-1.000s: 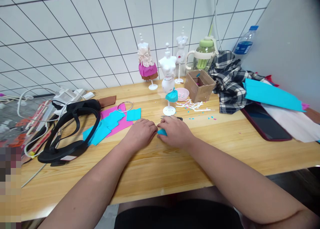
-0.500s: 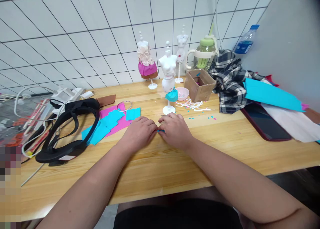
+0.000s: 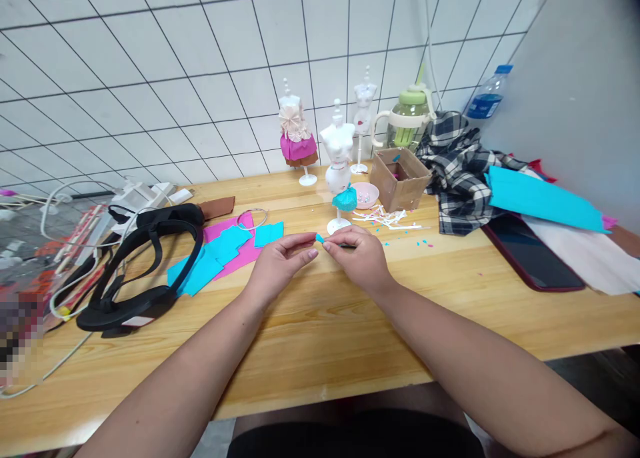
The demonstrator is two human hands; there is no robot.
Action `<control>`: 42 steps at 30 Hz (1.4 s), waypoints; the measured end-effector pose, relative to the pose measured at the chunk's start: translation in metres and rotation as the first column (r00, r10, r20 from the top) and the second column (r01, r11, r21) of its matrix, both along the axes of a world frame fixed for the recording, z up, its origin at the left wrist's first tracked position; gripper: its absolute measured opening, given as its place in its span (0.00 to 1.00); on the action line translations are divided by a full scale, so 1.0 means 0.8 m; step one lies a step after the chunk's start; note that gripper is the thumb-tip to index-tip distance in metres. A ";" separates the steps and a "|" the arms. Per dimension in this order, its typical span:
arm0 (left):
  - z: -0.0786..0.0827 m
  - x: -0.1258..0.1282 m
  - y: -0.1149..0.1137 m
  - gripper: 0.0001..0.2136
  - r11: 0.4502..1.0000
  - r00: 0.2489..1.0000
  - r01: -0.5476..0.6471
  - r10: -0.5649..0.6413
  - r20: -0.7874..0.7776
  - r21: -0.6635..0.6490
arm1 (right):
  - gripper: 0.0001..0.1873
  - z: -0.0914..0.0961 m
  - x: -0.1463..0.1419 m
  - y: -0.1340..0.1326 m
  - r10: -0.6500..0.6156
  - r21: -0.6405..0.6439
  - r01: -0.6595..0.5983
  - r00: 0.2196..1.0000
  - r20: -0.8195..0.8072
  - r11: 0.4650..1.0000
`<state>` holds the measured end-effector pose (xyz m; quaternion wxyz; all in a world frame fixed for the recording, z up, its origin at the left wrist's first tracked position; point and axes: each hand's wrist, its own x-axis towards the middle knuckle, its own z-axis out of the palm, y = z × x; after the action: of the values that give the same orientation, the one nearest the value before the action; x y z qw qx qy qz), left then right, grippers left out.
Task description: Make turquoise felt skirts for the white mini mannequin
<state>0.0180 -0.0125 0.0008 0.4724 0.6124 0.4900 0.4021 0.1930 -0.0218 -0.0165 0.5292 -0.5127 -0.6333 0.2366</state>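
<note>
A small folded piece of blue crepe paper (image 3: 320, 239) is pinched between the thumb and fingers of my right hand (image 3: 364, 257). My left hand (image 3: 279, 261) is open beside it, thumb apart from the stretched fingers, whose tips reach the paper's left end; I cannot tell whether they touch. Just beyond my hands stands a white mini dress form (image 3: 337, 141) with a blue crepe paper piece (image 3: 345, 200) around its lower part. Farther back are a dress form in a cream top and pink and brown skirt (image 3: 299, 150) and a mostly bare one (image 3: 363, 108).
Blue paper squares (image 3: 220, 248) lie on a pink sheet (image 3: 243, 258) at left, near a black headset strap (image 3: 187, 245). Behind my right hand are a pink dish (image 3: 367, 195), white paper strips (image 3: 387, 217) and a cardboard box (image 3: 400, 181). A phone (image 3: 535, 255) lies right.
Both hands have turned and lifted a little from the tabletop. My left fingers have opened away from the thumb, while the blue piece stays in my right hand. The view has tilted up slightly.
</note>
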 end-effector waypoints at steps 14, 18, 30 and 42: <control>-0.014 0.009 -0.002 0.10 0.982 0.996 -0.079 0.068 0.065 0.173 | 0.04 -0.003 -0.010 -0.008 0.035 -0.008 -0.035 0.997 -0.068 0.999; -0.007 0.009 -0.004 0.08 0.950 0.997 -0.071 0.080 -0.018 0.304 | 0.06 -0.004 -0.012 -0.007 0.072 0.023 -0.071 0.995 -0.066 0.997; 0.007 -0.012 -0.007 0.09 0.709 0.796 0.300 0.182 -0.577 0.639 | 0.12 0.018 0.005 -0.019 0.060 0.118 -0.116 0.916 0.397 0.986; 0.004 -0.006 -0.010 0.11 0.714 0.771 0.373 0.117 -0.626 0.592 | 0.13 0.023 0.002 -0.024 -0.020 0.114 -0.056 0.817 0.576 0.992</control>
<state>0.0130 -0.0208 0.0043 0.0497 0.8738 0.3855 0.2924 0.1943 -0.0412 0.0016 0.3420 -0.5201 -0.7819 0.0355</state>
